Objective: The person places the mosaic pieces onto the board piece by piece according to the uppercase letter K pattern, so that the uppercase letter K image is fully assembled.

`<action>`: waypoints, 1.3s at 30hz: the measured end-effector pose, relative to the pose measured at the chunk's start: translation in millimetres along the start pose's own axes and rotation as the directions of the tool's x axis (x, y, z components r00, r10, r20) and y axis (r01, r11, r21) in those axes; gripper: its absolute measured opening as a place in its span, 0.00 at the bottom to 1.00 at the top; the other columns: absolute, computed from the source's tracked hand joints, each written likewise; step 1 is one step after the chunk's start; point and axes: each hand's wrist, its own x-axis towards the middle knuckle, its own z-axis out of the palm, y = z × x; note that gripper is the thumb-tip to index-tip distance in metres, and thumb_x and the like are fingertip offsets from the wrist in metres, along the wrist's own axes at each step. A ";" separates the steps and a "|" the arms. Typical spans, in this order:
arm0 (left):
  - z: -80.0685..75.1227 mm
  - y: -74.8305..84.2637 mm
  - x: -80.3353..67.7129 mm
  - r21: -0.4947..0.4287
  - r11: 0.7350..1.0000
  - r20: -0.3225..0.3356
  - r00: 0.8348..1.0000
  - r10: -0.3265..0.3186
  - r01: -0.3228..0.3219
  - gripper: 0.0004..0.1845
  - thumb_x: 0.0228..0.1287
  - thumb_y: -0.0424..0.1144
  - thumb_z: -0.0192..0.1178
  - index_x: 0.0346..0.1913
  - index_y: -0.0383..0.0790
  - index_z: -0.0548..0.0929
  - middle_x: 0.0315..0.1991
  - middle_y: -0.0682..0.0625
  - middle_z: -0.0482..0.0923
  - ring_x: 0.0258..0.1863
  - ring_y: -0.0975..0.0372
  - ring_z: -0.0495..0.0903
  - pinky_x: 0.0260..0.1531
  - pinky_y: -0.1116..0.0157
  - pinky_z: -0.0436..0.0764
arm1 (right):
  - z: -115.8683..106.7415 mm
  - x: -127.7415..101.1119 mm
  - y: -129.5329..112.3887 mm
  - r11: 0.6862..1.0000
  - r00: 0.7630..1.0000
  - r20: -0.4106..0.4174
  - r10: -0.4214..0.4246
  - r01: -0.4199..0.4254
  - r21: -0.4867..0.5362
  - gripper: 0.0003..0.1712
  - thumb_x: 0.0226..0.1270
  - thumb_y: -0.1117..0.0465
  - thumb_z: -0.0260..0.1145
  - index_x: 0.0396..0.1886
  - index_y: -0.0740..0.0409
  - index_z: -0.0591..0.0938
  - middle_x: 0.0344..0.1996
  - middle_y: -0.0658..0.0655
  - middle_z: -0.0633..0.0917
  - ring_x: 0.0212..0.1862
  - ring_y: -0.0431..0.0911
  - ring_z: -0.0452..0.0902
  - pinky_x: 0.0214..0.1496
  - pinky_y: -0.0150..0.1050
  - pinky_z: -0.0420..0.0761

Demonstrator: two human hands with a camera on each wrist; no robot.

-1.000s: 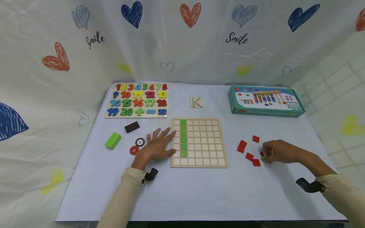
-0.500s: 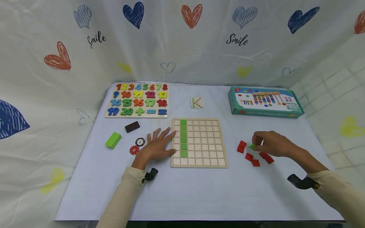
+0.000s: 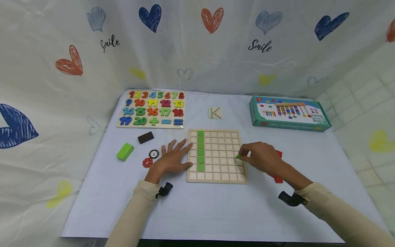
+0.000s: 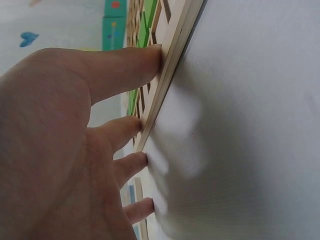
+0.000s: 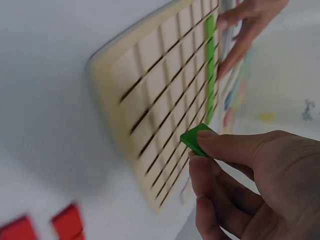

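Observation:
A wooden grid board (image 3: 225, 176) (image 5: 150, 90) lies mid-table, with a column of green tiles (image 3: 200, 151) (image 5: 210, 60) in its second column from the left. My left hand (image 3: 172, 158) (image 4: 60, 145) lies flat with straight fingers (image 4: 127, 67) against the board's left edge (image 4: 170, 75). My right hand (image 3: 262, 157) (image 5: 250, 185) hovers over the board's right side and pinches a small green tile (image 3: 238, 156) (image 5: 196, 139) between thumb and fingertips. Red tiles (image 3: 277, 178) (image 5: 65, 222) lie to the right of the board, partly hidden behind my right hand.
A number puzzle (image 3: 152, 109) sits at the back left, a small pattern card (image 3: 215, 113) behind the board, a teal game box (image 3: 288, 113) at the back right. A green block (image 3: 124, 151), a dark block (image 3: 145, 137) and two round chips (image 3: 150, 157) lie left of my left hand.
My right hand lifted a green tile from beside the red tiles and carried it left, over the board's right side. My left hand stayed against the board.

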 end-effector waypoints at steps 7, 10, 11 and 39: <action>0.5 -0.3 0.7 0.011 1.000 0.004 1.000 -0.010 0.010 0.45 0.73 0.57 0.63 0.87 0.56 0.55 0.88 0.49 0.44 0.86 0.40 0.36 0.75 0.27 0.37 | 32.2 17.1 -67.6 0.983 0.991 0.034 -0.131 0.125 0.136 0.10 0.66 0.64 0.78 0.46 0.54 0.93 0.35 0.47 0.91 0.35 0.38 0.82 0.33 0.32 0.79; 1.7 -1.4 2.2 0.024 1.000 -0.004 1.000 -0.008 0.008 0.45 0.73 0.57 0.63 0.87 0.57 0.55 0.88 0.50 0.45 0.86 0.40 0.36 0.76 0.27 0.37 | 44.8 21.1 -86.6 0.973 0.984 0.045 -0.172 0.162 0.167 0.10 0.65 0.65 0.78 0.45 0.54 0.92 0.34 0.46 0.91 0.35 0.37 0.81 0.33 0.30 0.78; 2.4 -1.9 2.7 0.025 1.000 -0.006 1.000 -0.007 0.007 0.45 0.73 0.57 0.63 0.87 0.57 0.55 0.88 0.50 0.45 0.86 0.41 0.37 0.75 0.27 0.38 | 48.4 22.3 -89.8 0.970 0.982 0.047 -0.181 0.170 0.174 0.09 0.65 0.65 0.78 0.45 0.54 0.92 0.34 0.46 0.91 0.34 0.37 0.81 0.33 0.29 0.78; 1.8 -1.1 0.9 0.015 1.000 -0.009 1.000 0.006 -0.006 0.45 0.73 0.57 0.63 0.87 0.56 0.56 0.88 0.49 0.45 0.85 0.40 0.37 0.76 0.27 0.39 | 82.1 31.3 -86.3 0.946 0.981 0.118 -0.156 0.114 0.304 0.05 0.69 0.66 0.74 0.41 0.53 0.90 0.33 0.43 0.86 0.35 0.35 0.78 0.36 0.34 0.80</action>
